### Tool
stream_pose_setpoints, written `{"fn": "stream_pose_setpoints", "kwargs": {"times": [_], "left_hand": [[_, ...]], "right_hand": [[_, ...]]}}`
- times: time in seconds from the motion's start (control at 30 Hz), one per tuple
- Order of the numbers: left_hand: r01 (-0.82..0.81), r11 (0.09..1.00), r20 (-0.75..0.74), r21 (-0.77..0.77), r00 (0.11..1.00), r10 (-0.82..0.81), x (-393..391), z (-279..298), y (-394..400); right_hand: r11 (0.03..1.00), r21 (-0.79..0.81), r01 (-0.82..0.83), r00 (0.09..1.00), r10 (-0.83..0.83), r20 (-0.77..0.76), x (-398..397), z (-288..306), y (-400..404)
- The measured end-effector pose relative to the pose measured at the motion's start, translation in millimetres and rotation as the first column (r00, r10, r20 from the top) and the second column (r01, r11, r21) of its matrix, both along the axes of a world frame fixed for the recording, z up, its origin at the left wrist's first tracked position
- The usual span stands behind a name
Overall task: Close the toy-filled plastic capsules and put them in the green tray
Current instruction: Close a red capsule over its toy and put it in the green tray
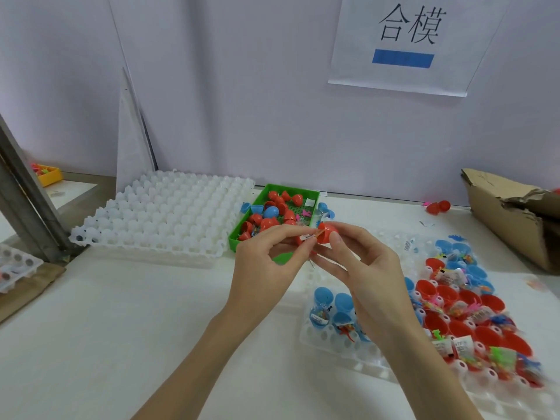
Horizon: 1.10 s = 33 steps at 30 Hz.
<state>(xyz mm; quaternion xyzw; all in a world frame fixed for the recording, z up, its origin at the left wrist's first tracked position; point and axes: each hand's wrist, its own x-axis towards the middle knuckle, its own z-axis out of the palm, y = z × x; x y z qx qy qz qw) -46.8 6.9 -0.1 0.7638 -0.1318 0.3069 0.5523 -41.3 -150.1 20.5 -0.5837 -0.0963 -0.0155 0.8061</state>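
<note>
Both hands meet above the smooth white table (151, 313), in front of the green tray (242, 234). The right hand (357, 265) has its grip clamped on a glossy red capsule half (328, 231), a rounded plastic cup, thumb pressed on its side. The left hand (266, 262) pinches a small crinkly toy packet (307, 237) at the cup's mouth, with a green rounded piece (283, 257) tucked under its palm. The rectangular green tray holds glossy red and blue capsules and loose halves. To the right, a translucent dimpled holder (348, 347) carries open red and blue halves stuffed with bagged toys. A white bumpy moulded tray (163, 213) sits left of the green one; torn brown cardboard (509, 213) lies far right.
</note>
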Motion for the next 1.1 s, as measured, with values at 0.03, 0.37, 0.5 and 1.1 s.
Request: {"fn": "stream_pose_setpoints", "kwargs": {"times": [0.03, 0.37, 0.5, 1.1], "left_hand": [[-0.003, 1.000, 0.000, 0.007, 1.000, 0.003, -0.1, 0.0, 0.1], [-0.066, 0.961, 0.179, 0.269, 0.984, 0.017, 2.3, 0.6, 9.2], [-0.034, 0.975, 0.128, 0.220, 0.992, 0.005, 3.7, -0.8, 8.1], [0.189, 0.953, -0.080, -0.238, 0.974, -0.213, -3.0, 0.7, -1.9]], "right_hand": [[1.000, -0.002, -0.004, 1.000, 0.004, 0.001, 0.3, -0.6, -0.1], [0.929, -0.332, 0.163, 0.952, -0.060, 0.299, -0.3, -5.0, 3.0], [0.943, -0.290, 0.161, 0.950, -0.068, 0.305, 0.8, -4.1, 1.1], [0.826, -0.404, 0.394, 0.836, -0.139, 0.532, -2.5, -5.4, 3.4]]}}
